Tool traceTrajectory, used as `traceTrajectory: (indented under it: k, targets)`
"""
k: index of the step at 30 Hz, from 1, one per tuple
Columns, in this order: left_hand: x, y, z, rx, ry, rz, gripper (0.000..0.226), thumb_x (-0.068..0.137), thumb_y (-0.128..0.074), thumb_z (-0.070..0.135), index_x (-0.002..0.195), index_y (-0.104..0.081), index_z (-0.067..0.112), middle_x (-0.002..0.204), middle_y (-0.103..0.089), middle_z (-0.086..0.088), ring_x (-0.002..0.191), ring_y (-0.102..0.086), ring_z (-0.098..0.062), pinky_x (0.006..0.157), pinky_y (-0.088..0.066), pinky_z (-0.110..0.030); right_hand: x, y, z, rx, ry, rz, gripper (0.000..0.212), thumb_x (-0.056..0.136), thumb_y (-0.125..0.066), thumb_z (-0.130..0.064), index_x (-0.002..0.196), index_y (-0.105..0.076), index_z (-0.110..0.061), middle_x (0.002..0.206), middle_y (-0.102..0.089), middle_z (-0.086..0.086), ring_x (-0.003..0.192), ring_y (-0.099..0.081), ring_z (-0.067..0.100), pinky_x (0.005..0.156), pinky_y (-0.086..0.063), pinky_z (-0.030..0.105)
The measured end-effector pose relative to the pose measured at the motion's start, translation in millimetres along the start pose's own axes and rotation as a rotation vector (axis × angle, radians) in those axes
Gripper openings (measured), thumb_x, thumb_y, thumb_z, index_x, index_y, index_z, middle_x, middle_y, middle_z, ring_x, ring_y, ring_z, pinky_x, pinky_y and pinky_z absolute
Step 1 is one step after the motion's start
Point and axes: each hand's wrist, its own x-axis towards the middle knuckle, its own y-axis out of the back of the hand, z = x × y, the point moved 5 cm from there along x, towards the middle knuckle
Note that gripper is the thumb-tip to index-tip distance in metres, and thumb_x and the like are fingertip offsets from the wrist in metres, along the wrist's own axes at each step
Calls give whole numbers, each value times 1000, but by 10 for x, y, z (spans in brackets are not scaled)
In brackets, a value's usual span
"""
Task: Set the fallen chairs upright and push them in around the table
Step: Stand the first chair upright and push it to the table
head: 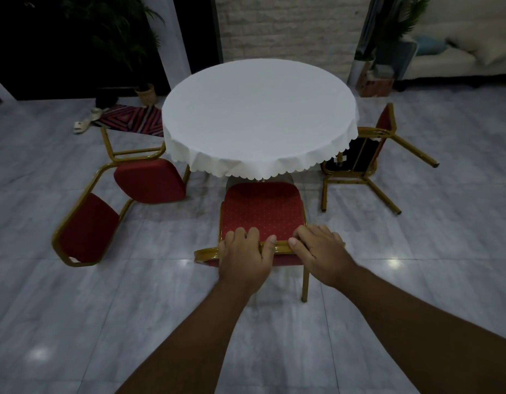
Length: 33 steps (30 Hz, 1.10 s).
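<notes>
A round table (259,115) under a white scalloped cloth stands in the middle of the room. Right in front of me an upright chair (263,207) with a red seat and gold frame faces the table, its seat front just under the cloth's edge. My left hand (244,255) and my right hand (321,253) both grip the top rail of its backrest. A second red chair (88,226) lies on its side left of the table. A third chair (359,155) lies tipped over at the right, its legs pointing toward me and to the right.
Grey marble-look tiles cover the floor. A striped rug (132,119), sandals (85,123) and a potted plant (145,93) sit at the back left. A sofa (456,52) and another plant (368,66) stand at the back right, a brick wall behind the table.
</notes>
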Motion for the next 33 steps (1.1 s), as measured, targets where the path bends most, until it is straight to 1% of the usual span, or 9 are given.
traceTrajectory:
  k: [6,9,12,17,21,24,27,30,33]
  targets:
    - [93,21,-53,-19,-4,-85,53,93,-16,65,87,-49,24,88,-54,3,88,-48,-22,86,-39,-45,76,-3,-38,-17,-28,-38,33,96,-24,-60,96,-46,-35,94,-50,-11,90,-41,14,80,-33,38]
    - [62,42,-183,-57,-33,-114,48,94,-21,66,83,-46,27,85,-51,8,85,-46,-18,83,-37,-43,17,-73,-128,-53,-24,14,38,95,-21,-61,97,-48,-34,93,-49,-11,89,-40,13,78,-31,35]
    - [41,72,-243,-77,-48,-130,46,95,-23,65,82,-44,27,82,-49,9,84,-45,-17,83,-37,-42,0,-121,-178,-92,-43,58,40,95,-21,-61,97,-49,-32,92,-49,-10,88,-39,13,76,-28,33]
    - [56,100,-250,-94,-53,-150,46,94,-22,66,82,-45,27,83,-49,10,84,-45,-16,86,-39,-44,6,-111,-199,-96,-51,74,43,94,-20,-61,98,-50,-31,93,-51,-9,89,-42,14,76,-29,33]
    - [64,117,-270,-106,-62,-177,43,95,-25,65,81,-44,28,83,-49,10,85,-45,-16,87,-38,-45,14,-127,-232,-110,-68,51,44,94,-17,-61,98,-50,-31,95,-51,-8,90,-42,14,77,-30,33]
    - [68,107,-274,-86,-53,-176,44,95,-23,66,82,-44,29,83,-49,10,85,-45,-16,87,-39,-45,4,-117,-222,-88,-88,39,41,95,-21,-61,98,-50,-32,96,-51,-9,90,-42,13,77,-29,33]
    - [87,81,-257,-55,-17,-200,47,92,-22,68,83,-48,29,83,-50,10,85,-47,-17,86,-39,-44,33,-89,-210,-44,-91,-39,36,96,-25,-60,99,-49,-33,97,-52,-10,92,-43,13,81,-34,35]
    - [167,104,-193,-8,15,-248,43,91,-32,63,82,-55,28,83,-54,9,86,-48,-17,86,-38,-43,81,-31,-208,3,-106,-139,33,96,-28,-60,95,-49,-34,95,-53,-9,92,-46,14,82,-40,37]
    - [362,151,-44,30,-60,-274,45,95,-35,57,86,-63,24,87,-60,5,89,-51,-20,88,-37,-42,117,98,-145,50,-148,-120,38,97,-26,-59,83,-50,-32,85,-54,-8,82,-50,13,78,-45,40]
